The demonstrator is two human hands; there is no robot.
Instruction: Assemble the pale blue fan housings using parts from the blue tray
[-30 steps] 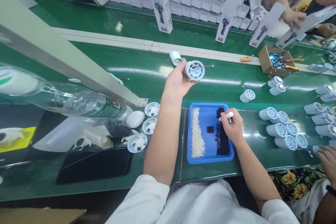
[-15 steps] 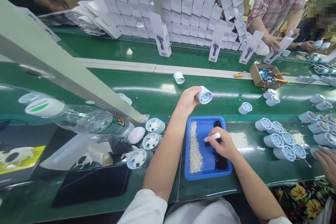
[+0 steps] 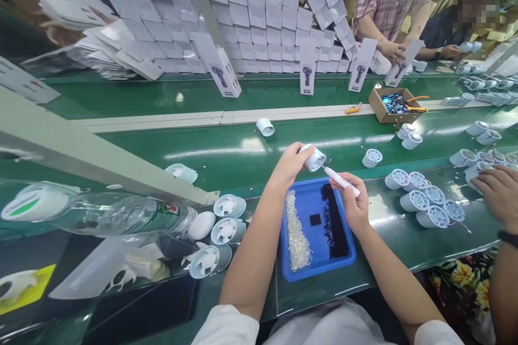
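Note:
My left hand (image 3: 289, 164) is closed around a pale blue, cylindrical fan housing (image 3: 314, 158), its open ribbed end tilted toward me. In my right hand (image 3: 355, 206) is a white pen-shaped tool (image 3: 342, 181), its thin tip at or very near the rim of that housing; actual contact I cannot tell. Below both hands lies a blue tray (image 3: 300, 275). It holds clear bead-like bits (image 3: 297, 234) on the left, tiny black pieces (image 3: 338, 226) on the right and a small black square (image 3: 315, 219) between them.
Fan housings with white blades (image 3: 225, 230) stand left of my arm, by a plastic bottle (image 3: 121, 214). More housings (image 3: 415, 201) cluster right, near a co-worker's hand (image 3: 499, 188). A slanting metal post (image 3: 101, 145) crosses the left side. A cardboard box (image 3: 378, 108) sits beyond.
My right hand has risen from the tray with the white tool and brought its tip up to the fan housing. The view has shifted; the black square in the tray is now uncovered.

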